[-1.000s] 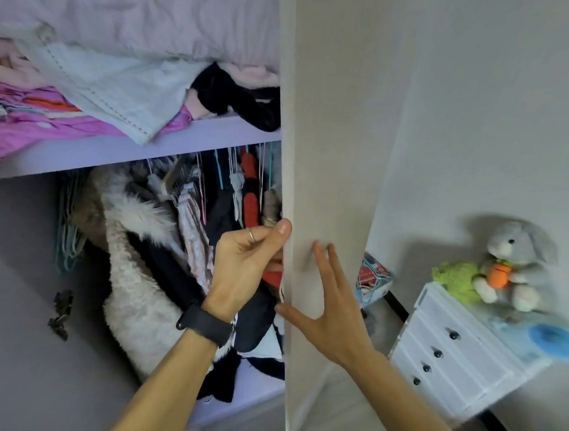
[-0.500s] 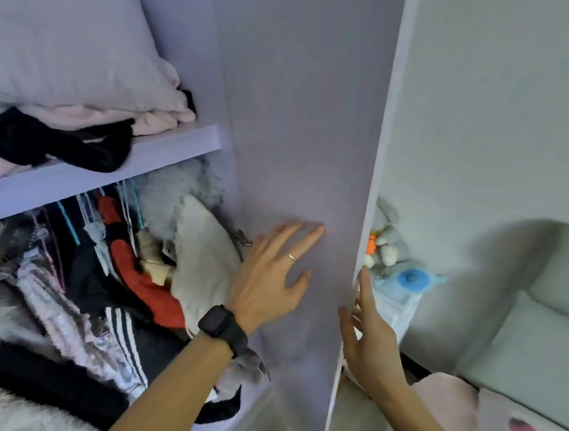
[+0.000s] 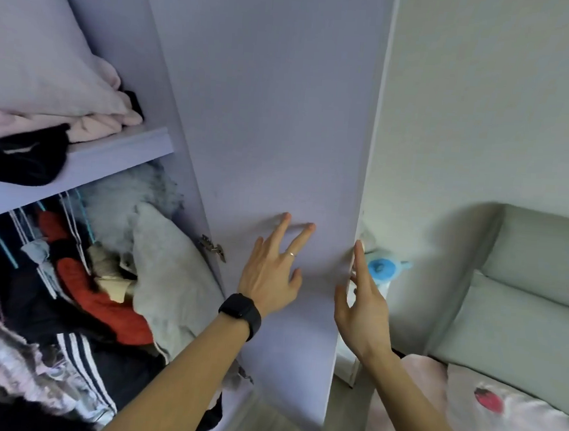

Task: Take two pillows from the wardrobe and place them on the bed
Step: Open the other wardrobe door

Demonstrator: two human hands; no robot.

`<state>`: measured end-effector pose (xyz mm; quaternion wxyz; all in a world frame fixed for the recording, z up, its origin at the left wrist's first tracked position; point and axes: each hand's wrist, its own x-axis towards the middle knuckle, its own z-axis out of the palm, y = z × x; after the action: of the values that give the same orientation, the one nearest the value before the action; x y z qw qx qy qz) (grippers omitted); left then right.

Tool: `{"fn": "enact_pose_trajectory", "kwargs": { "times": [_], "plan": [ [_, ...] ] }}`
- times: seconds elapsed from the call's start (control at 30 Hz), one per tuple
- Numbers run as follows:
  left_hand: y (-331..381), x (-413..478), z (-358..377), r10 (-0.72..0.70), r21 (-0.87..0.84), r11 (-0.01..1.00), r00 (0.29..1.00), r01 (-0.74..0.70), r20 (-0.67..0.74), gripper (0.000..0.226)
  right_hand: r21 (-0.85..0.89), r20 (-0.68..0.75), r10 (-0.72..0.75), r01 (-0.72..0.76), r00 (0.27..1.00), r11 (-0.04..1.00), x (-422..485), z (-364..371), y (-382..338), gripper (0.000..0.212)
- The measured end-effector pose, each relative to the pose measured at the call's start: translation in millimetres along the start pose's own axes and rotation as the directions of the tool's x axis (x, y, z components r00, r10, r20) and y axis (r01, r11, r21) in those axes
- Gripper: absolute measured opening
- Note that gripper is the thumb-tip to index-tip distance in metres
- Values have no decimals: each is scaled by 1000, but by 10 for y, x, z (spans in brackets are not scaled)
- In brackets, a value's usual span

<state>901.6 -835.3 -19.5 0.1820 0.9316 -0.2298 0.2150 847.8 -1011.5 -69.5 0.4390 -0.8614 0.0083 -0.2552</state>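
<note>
The wardrobe door [image 3: 276, 120] stands swung wide open, its pale lilac inner face toward me. My left hand [image 3: 272, 275], with a black watch and a ring, lies flat and open against that inner face. My right hand [image 3: 361, 305] is open with fingers spread at the door's outer edge, holding nothing. A pale pink pillow [image 3: 35, 50] rests on folded clothes on the upper shelf [image 3: 119, 153] at the left. The bed [image 3: 510, 429], with a pink and white cover, shows at the lower right.
Below the shelf hang several garments: a red one [image 3: 101, 307], a grey one [image 3: 168, 274], a striped black one. A grey-green padded headboard [image 3: 537, 287] backs the bed. A blue toy [image 3: 382, 267] peeks out behind the door edge. Door hinges [image 3: 213, 247] stick out.
The door has swung further open. My left hand went from gripping its edge to pressing flat on its inner face. My view turned right, and the bed came into sight.
</note>
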Motion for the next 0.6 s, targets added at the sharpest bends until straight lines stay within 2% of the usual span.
{"fn": "enact_pose_trajectory", "kwargs": {
  "times": [0.1,0.17,0.27,0.37,0.43,0.5,0.6],
  "plan": [
    [-244,-118,-146,-42,-47,998,999,43,14,64,-83,-84,-117,110,990,990,-216,62,-110,77],
    [-462,-247,-281,-132,-76,988,991,132,-2,56,-81,-91,-174,167,981,983,-291,176,-264,65],
    [-806,-478,-600,-308,-102,948,949,301,-62,55,-7,5,-266,266,964,964,-240,454,-653,50],
    [-1122,-695,-1060,-425,-91,905,884,415,-195,57,103,96,-419,410,903,906,-30,785,-1237,42],
    [-1308,-799,-1451,-489,-105,870,820,481,-297,56,185,133,-522,497,842,848,164,1032,-1686,40],
    [-1473,-873,-1872,-540,-195,839,732,508,-416,52,262,123,-620,577,775,773,365,1259,-2151,40],
    [-1665,-912,-2486,-680,-437,731,512,523,-524,49,372,126,-685,606,717,703,670,1492,-2864,48]
  ]
}}
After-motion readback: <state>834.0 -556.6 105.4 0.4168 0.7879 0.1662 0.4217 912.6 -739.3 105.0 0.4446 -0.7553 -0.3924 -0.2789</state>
